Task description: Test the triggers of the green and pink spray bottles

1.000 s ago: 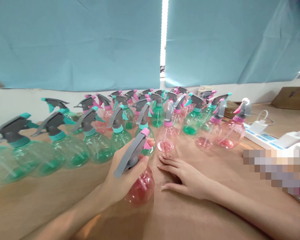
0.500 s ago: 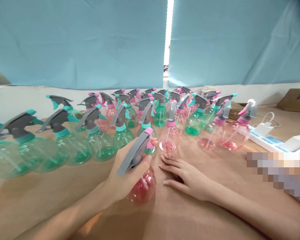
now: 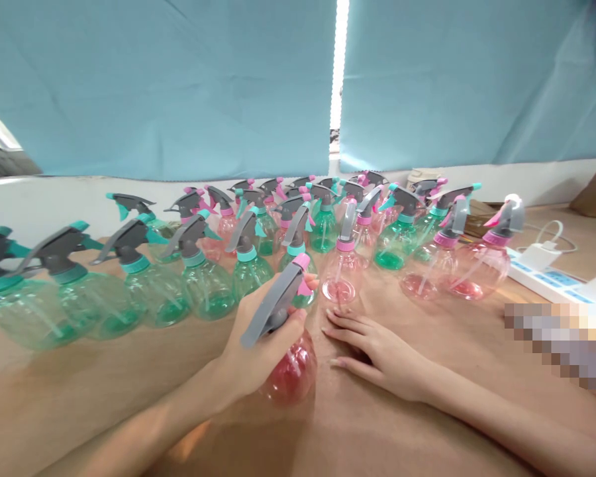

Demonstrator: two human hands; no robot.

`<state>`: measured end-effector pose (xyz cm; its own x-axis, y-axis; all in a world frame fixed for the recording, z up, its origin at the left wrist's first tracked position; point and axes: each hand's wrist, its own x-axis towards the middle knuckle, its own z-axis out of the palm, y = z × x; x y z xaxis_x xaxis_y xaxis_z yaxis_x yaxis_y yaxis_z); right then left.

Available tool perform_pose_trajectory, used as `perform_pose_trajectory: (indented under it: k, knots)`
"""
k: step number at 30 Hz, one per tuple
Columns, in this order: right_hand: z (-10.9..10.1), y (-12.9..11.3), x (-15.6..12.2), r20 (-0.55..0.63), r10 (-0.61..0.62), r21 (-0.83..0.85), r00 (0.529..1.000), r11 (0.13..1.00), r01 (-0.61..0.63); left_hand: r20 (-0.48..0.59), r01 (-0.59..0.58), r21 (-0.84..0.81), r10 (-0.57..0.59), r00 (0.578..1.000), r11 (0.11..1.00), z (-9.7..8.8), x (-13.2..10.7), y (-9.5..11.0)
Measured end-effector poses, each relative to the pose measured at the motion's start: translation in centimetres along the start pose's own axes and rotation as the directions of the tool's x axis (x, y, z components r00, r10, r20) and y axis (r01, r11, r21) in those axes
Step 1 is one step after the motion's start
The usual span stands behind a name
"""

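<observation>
My left hand [image 3: 258,341] is wrapped round the neck of a pink spray bottle [image 3: 292,374] with a grey trigger head and pink nozzle. The bottle's neck is hidden by my fingers. To its right, my right hand [image 3: 377,348] lies flat on the brown tabletop [image 3: 377,437], fingers spread and holding nothing. Just beyond those fingertips stands another pink spray bottle [image 3: 340,281] with a pink collar. Behind my left hand is a green spray bottle [image 3: 251,268], one in a row of green ones running left.
Several more green and pink spray bottles crowd the back, among them a green one [image 3: 397,242] and a pink one [image 3: 481,268]. At the right lies a white power strip [image 3: 541,278] with plugs, beside a blurred patch. A blue curtain [image 3: 179,86] hangs behind.
The whole view has shifted slightly, so everything sits a little further right. Both hands keep their places, with the pink spray bottle still in my left hand.
</observation>
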<state>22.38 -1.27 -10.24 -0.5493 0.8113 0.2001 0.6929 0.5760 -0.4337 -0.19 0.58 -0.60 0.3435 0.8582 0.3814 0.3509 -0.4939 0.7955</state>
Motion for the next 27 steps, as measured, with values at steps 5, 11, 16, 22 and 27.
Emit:
perform_pose_trajectory:
  k: [5, 11, 16, 22, 27]
  knots:
    - [0.03, 0.07, 0.04, 0.003, -0.010, -0.006, 1.000, 1.000, 0.010, 0.012, -0.007, -0.004, 0.007, 1.000, 1.000, 0.01, -0.17, -0.04]
    - [0.11, 0.08, -0.04, -0.036, -0.015, 0.035, 0.999, 0.999, 0.016, 0.040, 0.011, -0.020, -0.011, 0.999, 1.000, -0.11, -0.14, 0.10]
    - [0.20, 0.19, -0.08, -0.025, -0.005, 0.037, 1.000, 0.999, 0.006, 0.050, 0.041, -0.035, -0.039, 0.998, 0.999, 0.01, -0.07, 0.37]
    - [0.31, 0.34, -0.12, -0.018, 0.004, 0.029, 1.000, 1.000, -0.003, 0.032, 0.058, -0.064, -0.056, 0.998, 0.996, 0.00, 0.09, 0.53]
    - [0.23, 0.22, -0.10, -0.005, 0.010, 0.020, 1.000, 1.000, -0.010, 0.026, 0.045, -0.070, -0.043, 0.999, 0.997, -0.05, -0.11, 0.45]
